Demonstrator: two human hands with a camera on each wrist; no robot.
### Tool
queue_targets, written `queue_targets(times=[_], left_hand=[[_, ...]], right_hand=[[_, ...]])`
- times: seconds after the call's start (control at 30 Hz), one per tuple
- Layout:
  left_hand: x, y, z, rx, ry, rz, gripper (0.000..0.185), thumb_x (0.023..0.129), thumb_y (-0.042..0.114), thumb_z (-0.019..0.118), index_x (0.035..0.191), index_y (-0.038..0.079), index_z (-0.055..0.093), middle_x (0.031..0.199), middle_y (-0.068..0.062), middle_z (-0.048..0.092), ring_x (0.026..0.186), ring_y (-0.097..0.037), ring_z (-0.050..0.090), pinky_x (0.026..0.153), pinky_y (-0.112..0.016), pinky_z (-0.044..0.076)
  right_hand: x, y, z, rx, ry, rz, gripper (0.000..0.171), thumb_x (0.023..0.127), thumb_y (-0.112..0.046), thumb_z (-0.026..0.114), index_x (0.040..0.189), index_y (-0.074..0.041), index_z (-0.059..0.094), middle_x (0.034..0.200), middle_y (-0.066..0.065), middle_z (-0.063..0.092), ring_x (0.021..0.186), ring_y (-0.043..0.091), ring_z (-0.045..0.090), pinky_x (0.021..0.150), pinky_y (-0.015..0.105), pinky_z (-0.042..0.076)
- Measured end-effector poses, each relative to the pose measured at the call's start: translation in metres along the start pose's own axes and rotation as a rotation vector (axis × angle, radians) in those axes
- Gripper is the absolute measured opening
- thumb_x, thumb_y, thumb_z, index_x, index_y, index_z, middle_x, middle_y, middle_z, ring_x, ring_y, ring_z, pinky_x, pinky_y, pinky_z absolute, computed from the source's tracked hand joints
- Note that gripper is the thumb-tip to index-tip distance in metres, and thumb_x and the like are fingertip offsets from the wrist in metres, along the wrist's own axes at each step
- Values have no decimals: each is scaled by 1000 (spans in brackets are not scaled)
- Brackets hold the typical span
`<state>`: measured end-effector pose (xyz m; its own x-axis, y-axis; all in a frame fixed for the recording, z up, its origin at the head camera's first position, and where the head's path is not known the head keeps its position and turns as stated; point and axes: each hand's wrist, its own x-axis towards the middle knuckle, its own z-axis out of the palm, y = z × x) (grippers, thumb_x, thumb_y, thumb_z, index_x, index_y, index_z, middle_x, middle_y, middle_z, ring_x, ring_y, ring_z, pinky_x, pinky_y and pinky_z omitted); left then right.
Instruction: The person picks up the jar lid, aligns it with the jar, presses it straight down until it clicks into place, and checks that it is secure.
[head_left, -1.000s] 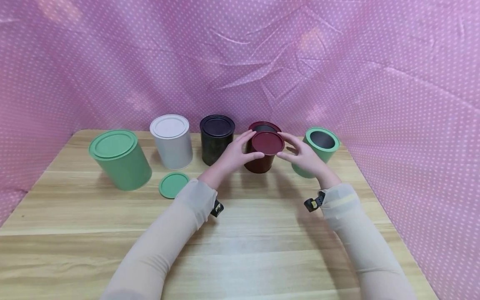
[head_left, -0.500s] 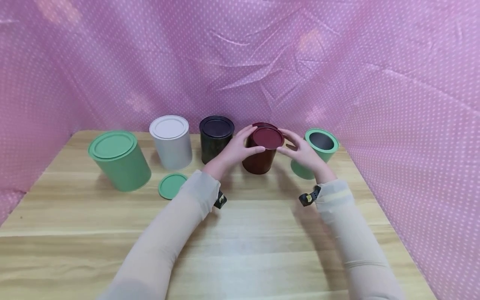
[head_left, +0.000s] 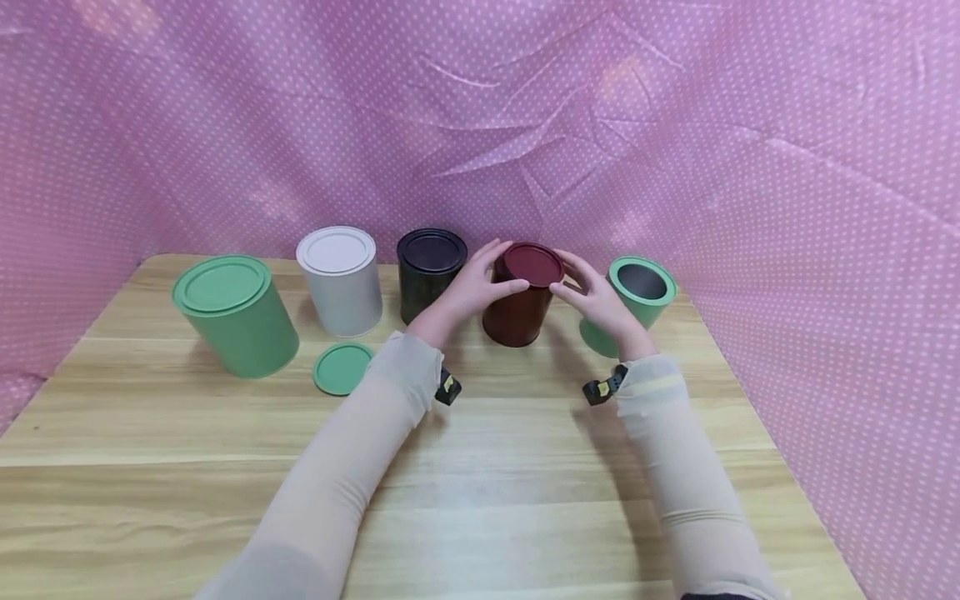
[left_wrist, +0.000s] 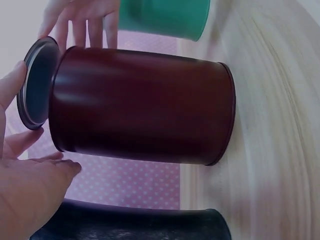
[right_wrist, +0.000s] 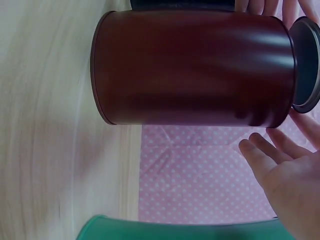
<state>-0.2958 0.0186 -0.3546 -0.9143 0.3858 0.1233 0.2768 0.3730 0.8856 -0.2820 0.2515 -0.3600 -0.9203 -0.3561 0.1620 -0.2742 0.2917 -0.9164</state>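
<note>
A dark red lid (head_left: 534, 264) sits tilted just over the mouth of the dark red can (head_left: 517, 317). In the left wrist view the lid (left_wrist: 40, 82) shows its dark underside, and a gap separates its near edge from the can's rim. My left hand (head_left: 470, 292) holds the lid's left edge between thumb and fingertips. On the opposite edge, my right hand (head_left: 603, 304) grips it likewise. The can (right_wrist: 195, 70) stands upright on the wooden table. Whether the lid's far edge touches the rim is hidden.
Left of the red can stand a black can (head_left: 432, 271), a white can (head_left: 341, 283) and a larger green can (head_left: 240, 321), all lidded. A green lid (head_left: 342, 368) lies flat on the table (head_left: 487, 492). Beside my right hand is an open green can (head_left: 641, 287). Pink dotted cloth (head_left: 480, 125) hangs behind.
Both hands have carried the dark red lid back and down over the can, whose open mouth was visible one second ago and is now covered in the head view.
</note>
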Motion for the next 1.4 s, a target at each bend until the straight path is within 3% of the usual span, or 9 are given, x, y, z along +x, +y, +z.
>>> queue_targets(times=[0.2,0.63,0.9,1.4], left_hand=[[8,-7,0,-30,17,-6,76,89,34,69,152,11,33,161,-9,21,149,-23,19,120,-38,24],[19,-7,-2,18,-14,-33,76,90,34,67,152,9,30,161,-12,21,149,-26,20,121,-39,22],[19,-10,-2,45,-20,-22,76,90,31,67,152,6,30,161,-14,20,149,-27,19,121,-39,21],[12,-7,3,96,-32,-12,74,92,29,64,152,3,28,158,-16,28,147,-26,24,122,-37,20]], right_hand=[[8,1,1,19,23,75,59,98,-18,57,151,-15,32,154,13,35,145,26,29,119,45,27],[18,11,-3,11,10,125,58,99,-20,56,151,-16,32,153,13,37,143,27,33,118,45,28],[19,16,-4,-38,-16,140,61,97,-29,59,151,-20,32,153,14,36,143,29,33,117,47,28],[13,11,-7,-54,-69,161,59,99,-25,57,152,-23,31,156,9,34,144,31,31,117,52,27]])
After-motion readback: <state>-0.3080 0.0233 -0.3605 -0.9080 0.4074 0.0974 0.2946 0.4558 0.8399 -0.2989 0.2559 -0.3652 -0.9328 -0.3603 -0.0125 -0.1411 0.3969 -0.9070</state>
